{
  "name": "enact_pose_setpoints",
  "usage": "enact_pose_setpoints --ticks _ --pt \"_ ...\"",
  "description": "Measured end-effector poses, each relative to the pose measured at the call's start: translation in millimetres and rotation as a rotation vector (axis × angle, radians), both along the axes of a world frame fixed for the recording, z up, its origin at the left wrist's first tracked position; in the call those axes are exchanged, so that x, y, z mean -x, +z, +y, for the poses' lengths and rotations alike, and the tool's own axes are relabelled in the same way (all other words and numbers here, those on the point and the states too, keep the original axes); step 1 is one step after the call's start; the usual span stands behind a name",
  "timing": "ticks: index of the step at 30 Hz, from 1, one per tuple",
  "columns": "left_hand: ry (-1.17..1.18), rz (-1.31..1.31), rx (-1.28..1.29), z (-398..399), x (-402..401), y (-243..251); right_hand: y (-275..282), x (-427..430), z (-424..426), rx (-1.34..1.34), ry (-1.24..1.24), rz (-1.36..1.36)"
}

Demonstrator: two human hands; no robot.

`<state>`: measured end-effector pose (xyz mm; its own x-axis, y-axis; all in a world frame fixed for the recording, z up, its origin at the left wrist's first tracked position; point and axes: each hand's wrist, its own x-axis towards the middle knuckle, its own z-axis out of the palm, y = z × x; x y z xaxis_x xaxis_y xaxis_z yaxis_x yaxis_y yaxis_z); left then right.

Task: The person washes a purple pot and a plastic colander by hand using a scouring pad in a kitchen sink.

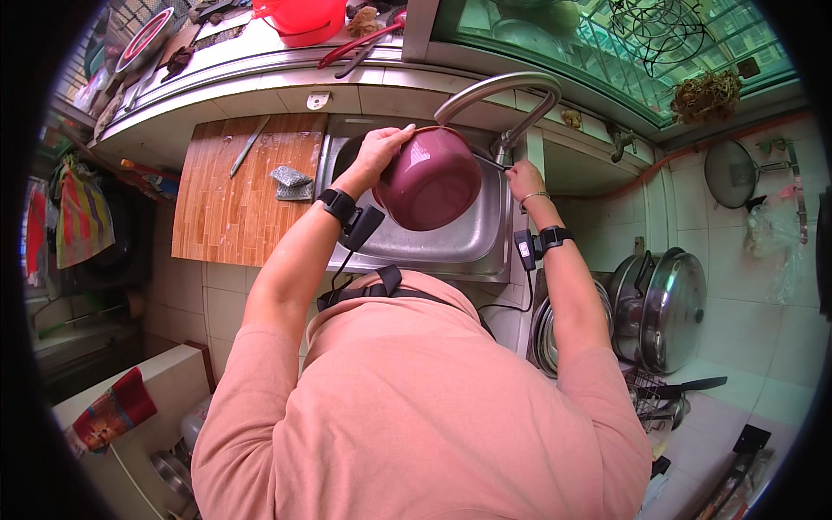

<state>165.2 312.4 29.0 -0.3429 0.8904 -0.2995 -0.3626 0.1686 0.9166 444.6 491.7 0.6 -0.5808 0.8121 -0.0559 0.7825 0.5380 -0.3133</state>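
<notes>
A glossy maroon bowl (432,179) is tilted over the steel sink (448,257), its outer side and base facing me. My left hand (382,149) grips its rim at the upper left, thumb along the edge. The curved spout of the faucet (500,81) ends just above the bowl's far rim; whether water runs is hidden. At the faucet's base, the fingers of my right hand (525,179) pinch the end of a thin dark rod that looks like the faucet lever. The bowl's inside is out of sight.
Left of the sink, a wooden cutting board (221,188) bears a knife (249,146) and a grey scouring pad (291,183). A red bucket (305,23) stands on the ledge behind. Lidded steel pots (673,312) stand at the right, below a hanging strainer (731,174).
</notes>
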Motion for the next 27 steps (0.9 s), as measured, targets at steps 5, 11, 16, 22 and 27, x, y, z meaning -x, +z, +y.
enact_pose_setpoints --ticks 5,11,16,22,27 --pt "-0.003 -0.013 0.003 1 0 -1 12 0 -7 -0.07 0.032 0.104" --pt "0.018 -0.036 0.038 -4 -7 13 57 9 -29 0.014 0.014 0.309" --pt "0.045 -0.023 0.059 -3 -4 11 68 10 -24 0.344 0.081 0.322" --pt "-0.001 0.042 0.072 -2 0 7 58 35 -22 0.294 0.262 0.395" --pt "-0.028 -0.011 0.053 -9 10 8 49 36 -5 0.331 0.269 0.352"
